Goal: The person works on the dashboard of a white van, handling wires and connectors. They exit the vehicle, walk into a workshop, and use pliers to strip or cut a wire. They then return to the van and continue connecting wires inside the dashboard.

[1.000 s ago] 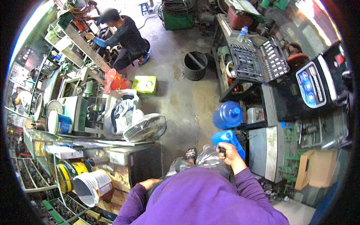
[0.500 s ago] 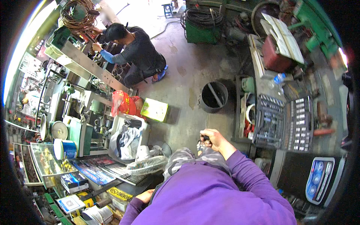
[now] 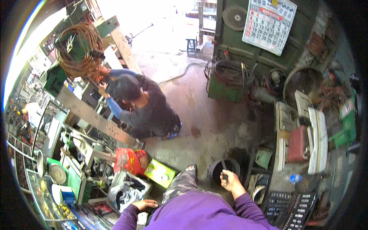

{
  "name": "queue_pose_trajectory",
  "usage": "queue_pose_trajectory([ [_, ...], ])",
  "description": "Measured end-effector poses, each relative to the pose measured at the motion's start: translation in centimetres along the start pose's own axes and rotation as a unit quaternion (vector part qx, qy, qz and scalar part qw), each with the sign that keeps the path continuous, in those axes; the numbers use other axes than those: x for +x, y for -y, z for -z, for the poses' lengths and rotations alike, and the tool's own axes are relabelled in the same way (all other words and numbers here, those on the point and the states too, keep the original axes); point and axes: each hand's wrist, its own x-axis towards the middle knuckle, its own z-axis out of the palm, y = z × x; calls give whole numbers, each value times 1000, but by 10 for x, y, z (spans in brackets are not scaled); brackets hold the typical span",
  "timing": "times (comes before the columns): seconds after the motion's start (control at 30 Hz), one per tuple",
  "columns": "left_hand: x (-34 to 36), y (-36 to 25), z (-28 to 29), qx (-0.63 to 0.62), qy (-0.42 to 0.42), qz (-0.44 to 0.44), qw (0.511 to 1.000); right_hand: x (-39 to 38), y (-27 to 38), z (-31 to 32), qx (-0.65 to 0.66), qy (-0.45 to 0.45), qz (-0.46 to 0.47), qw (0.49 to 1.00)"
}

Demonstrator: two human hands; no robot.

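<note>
My right hand (image 3: 233, 184) is closed around a small black object (image 3: 225, 176), mostly hidden by the fingers, so its kind does not show. It is held in front of my right hip, above a round dark bucket (image 3: 237, 167) on the floor. At my left side, my left hand (image 3: 146, 204) lies with its fingers stretched out and nothing visible in it. A white bin (image 3: 143, 185) of crumpled cloth and a yellow-green box (image 3: 160, 173) are close to that hand. The open socket set case (image 3: 298, 210) lies on the bench to my right.
A co-worker (image 3: 157, 111) crouches ahead on the left beside a long metal beam (image 3: 90, 115) and a hanging coil of brown hose (image 3: 76, 53). A red bag (image 3: 130, 161) stands near the box. Cable lies coiled on a green cabinet (image 3: 220, 90); a red box (image 3: 297, 143) sits at right.
My view has tilted up and moved forward, bringing the wall calendar into sight. One foot is now stepping out ahead. My left hand shows more fully; the right still grips the black object.
</note>
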Motion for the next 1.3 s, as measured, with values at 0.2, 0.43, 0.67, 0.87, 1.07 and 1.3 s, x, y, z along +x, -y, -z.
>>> queue_pose_trajectory([
  [0.2,64,-295,62,380,-166,-335,846,43,120,-52,-22,-23,44,999],
  [0.43,114,-543,26,283,-209,-399,847,169,281,-127,-87,41,87,992],
  [0.67,161,-631,31,241,-240,-341,877,258,469,-237,-279,80,62,955],
  [0.87,176,-738,58,149,-311,-341,875,350,616,-333,-432,100,76,893],
  [1.07,215,-865,132,155,-325,-341,868,438,706,-390,-380,64,73,920],
  [1.3,219,-1064,254,237,-385,-409,792,504,780,-441,-389,11,30,921],
])
